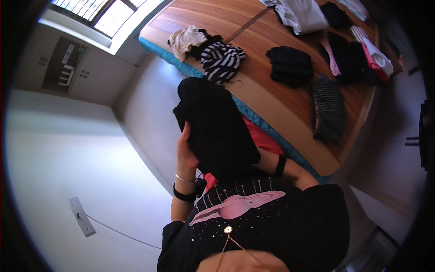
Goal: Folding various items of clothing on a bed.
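In front of my chest I hold up a black folded garment [215, 122]; its exact kind does not show. My left hand [183, 152] grips its left edge, thumb along the side and the other fingers behind the cloth. My right forearm [292, 172] reaches in behind the garment's lower right corner, and the cloth hides that hand. Just beyond the garment, a black-and-white striped piece of clothing [222, 61] lies crumpled at the table edge. Beside it are a cream cloth [186, 41] and some black cloth.
The wooden tabletop [247, 54] carries a folded black garment [290, 66], a dark grey ribbed one [328, 109], white clothing [301, 16] and a pink-and-black pile [346, 59]. Blue cloth [256, 118] runs under its near edge. A wall socket [81, 216] with a cord is at left.
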Demonstrator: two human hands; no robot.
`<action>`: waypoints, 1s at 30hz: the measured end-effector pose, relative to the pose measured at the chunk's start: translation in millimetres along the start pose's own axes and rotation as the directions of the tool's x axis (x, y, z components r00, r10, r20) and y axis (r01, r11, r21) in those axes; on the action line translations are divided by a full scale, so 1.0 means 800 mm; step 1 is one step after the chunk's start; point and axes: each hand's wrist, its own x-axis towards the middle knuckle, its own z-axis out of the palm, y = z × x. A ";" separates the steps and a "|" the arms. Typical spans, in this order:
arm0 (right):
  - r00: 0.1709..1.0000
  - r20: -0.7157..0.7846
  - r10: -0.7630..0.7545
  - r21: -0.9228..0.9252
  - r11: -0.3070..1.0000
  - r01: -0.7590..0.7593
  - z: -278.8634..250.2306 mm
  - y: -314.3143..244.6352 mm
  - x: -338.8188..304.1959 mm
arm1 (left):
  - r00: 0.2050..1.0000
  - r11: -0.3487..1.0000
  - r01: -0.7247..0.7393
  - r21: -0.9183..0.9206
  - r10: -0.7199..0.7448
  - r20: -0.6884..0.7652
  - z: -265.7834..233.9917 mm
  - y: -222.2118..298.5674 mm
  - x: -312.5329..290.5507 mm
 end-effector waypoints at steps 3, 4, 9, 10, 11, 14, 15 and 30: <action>0.999 -0.044 -0.008 0.040 0.999 0.010 -0.007 -0.010 0.002 | 0.975 0.954 -0.052 0.297 0.113 -0.191 -0.010 0.004 0.007; 0.998 -0.057 -0.010 0.054 0.998 0.013 -0.008 -0.014 0.003 | 0.928 0.868 -0.062 0.492 0.231 -0.291 -0.012 0.003 0.009; 0.990 -0.140 -0.021 0.071 0.997 0.031 -0.019 -0.018 0.015 | 0.599 -0.027 -0.071 0.997 0.798 0.064 -0.062 -0.006 0.031; 0.988 -0.154 -0.021 0.072 0.997 0.033 -0.022 -0.013 0.019 | 0.601 -0.028 -0.072 0.997 0.796 0.066 -0.069 -0.015 0.038; 0.987 -0.158 -0.023 0.073 0.997 0.035 -0.030 -0.003 0.029 | 0.660 0.119 -0.147 0.982 0.751 0.008 -0.079 -0.024 0.046; 0.943 0.036 -0.332 -0.739 0.626 0.249 -0.048 0.017 0.049 | 0.759 0.425 -0.263 0.866 0.646 -0.087 -0.108 -0.050 0.053; 0.975 0.003 -0.221 -0.915 0.393 0.092 -0.043 -0.003 0.046 | 0.812 0.616 -0.394 0.682 0.580 -0.055 -0.119 -0.049 0.060; 0.905 -0.400 -0.145 -0.386 0.922 -0.023 -0.080 -0.085 -0.082 | 0.980 0.936 -0.157 0.315 0.108 0.166 -0.136 -0.119 0.134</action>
